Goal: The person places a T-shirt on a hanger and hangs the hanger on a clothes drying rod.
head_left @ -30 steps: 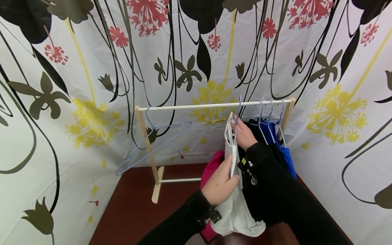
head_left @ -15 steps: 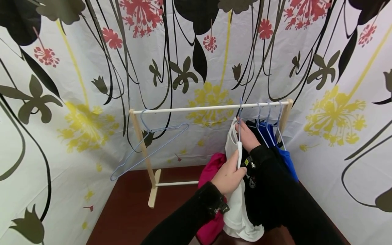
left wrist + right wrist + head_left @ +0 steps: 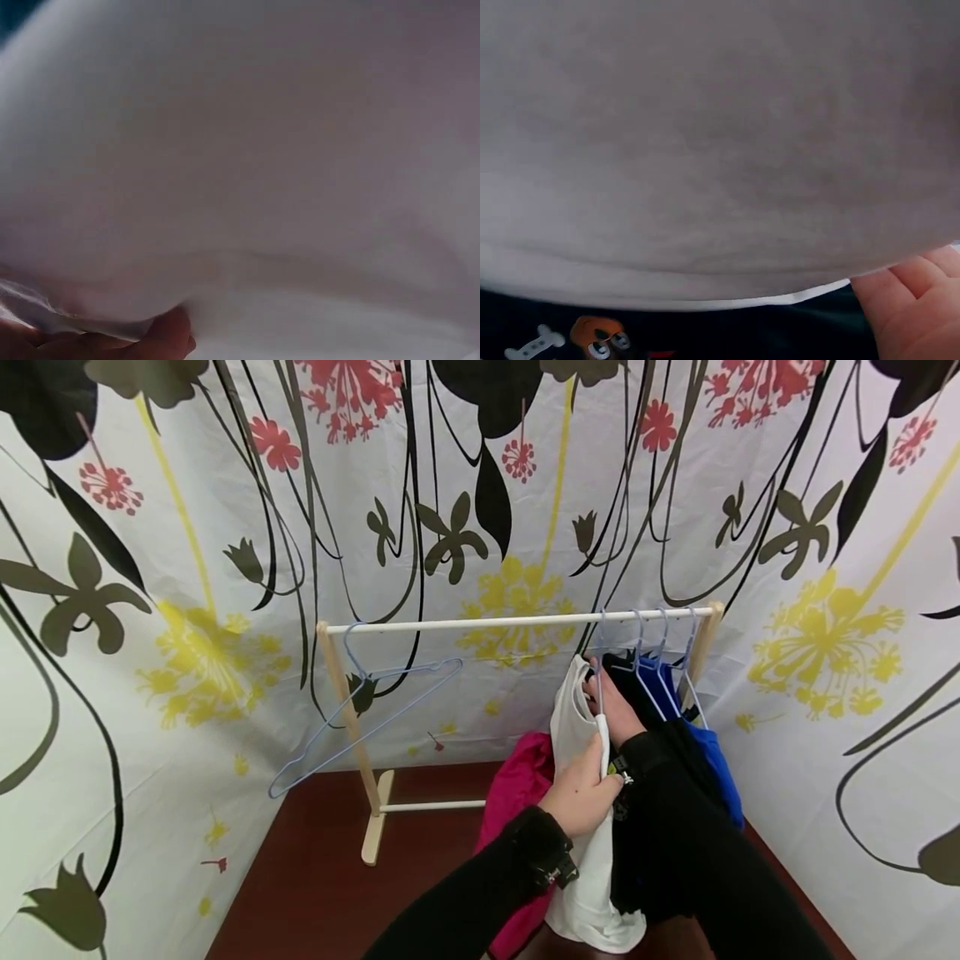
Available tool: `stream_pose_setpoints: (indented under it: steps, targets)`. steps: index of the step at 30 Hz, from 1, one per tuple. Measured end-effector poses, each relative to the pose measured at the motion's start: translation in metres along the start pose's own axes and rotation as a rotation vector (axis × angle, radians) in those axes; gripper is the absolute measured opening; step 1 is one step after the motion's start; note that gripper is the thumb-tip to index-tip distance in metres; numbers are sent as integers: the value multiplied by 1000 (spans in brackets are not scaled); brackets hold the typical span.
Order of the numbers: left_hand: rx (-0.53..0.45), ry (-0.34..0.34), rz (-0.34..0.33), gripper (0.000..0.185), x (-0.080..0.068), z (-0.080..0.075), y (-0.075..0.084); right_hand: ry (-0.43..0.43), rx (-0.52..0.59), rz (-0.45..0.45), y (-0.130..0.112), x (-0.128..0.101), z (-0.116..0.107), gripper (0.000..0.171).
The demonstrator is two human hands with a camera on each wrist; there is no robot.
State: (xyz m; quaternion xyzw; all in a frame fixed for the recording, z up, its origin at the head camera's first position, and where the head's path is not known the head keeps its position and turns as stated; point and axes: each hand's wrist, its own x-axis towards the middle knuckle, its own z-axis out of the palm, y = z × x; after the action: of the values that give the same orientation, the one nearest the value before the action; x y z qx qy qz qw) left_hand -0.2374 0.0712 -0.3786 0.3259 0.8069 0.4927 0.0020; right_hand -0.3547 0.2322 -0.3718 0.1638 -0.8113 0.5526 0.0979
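Note:
A white sleeveless top (image 3: 573, 906) hangs on a pale blue wire hanger (image 3: 601, 672), whose hook is at the rail of a small clothes rack, left of other hung clothes. My left hand (image 3: 581, 789) pinches the near shoulder of the top between thumb and fingers. At the far shoulder, beside the neckline, my right hand (image 3: 617, 706) holds the cloth, its fingertips partly hidden by the fabric. In the left wrist view white cloth (image 3: 240, 172) fills nearly everything, with fingertips at the lower left. The right wrist view shows more white cloth and the right hand at the edge.
Black and blue garments (image 3: 716, 760) hang on several hangers at the rack's right end. A bare hanger (image 3: 367, 727) hangs at the left end of the rail (image 3: 465, 623). A pink garment (image 3: 521, 785) is behind the white top. The table (image 3: 300, 893) is dark red, with patterned curtains around.
Both hands and the white top have moved slightly right, toward the other hung clothes. The hanger's hook, which stood up above the rail, is now lower, level with the rail.

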Motion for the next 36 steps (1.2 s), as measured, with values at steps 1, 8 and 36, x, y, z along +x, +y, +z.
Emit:
stream_pose_setpoints:
  steps: [1,8,36]
  targets:
    - [7,7,-10,65,-1,2,-1,8,14,2,2,0,1,57]
    - [4,74,-33,68,-10,12,-11,51,112,88,3,-12,5,58]
    - [216,104,-114,60,-93,-67,-46,-9,-132,-161,-137,-97,58,51]
